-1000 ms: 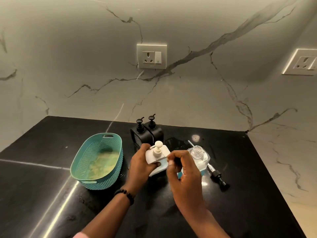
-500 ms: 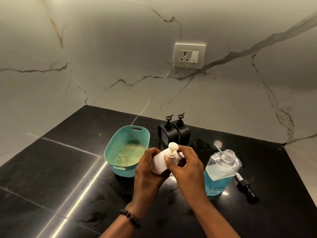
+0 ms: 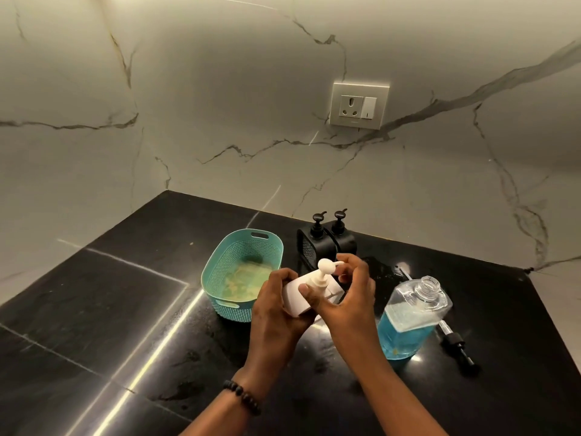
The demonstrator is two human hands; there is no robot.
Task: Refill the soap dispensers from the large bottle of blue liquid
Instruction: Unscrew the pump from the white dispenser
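Note:
My left hand (image 3: pixel 276 313) grips a small white soap dispenser (image 3: pixel 297 294), tilted, held above the black counter. My right hand (image 3: pixel 349 297) curls round its white pump head (image 3: pixel 419 269) and neck, thumb against the collar. The large clear bottle of blue liquid (image 3: pixel 408 322) stands uncapped to the right, about half full. Its black pump (image 3: pixel 456 344) lies on the counter beside it. Two black dispensers (image 3: pixel 327 243) stand in a black holder behind my hands.
A teal perforated basket (image 3: pixel 220 278) with a yellowish cloth inside sits left of my hands. The black counter (image 3: pixel 110 309) meets marble walls behind and to the right. A wall socket (image 3: pixel 358 105) is above the dispensers.
The white dispenser has been lifted off the counter and tilted. My right hand has moved onto its pump head. The camera has swung left, so everything sits further right in view.

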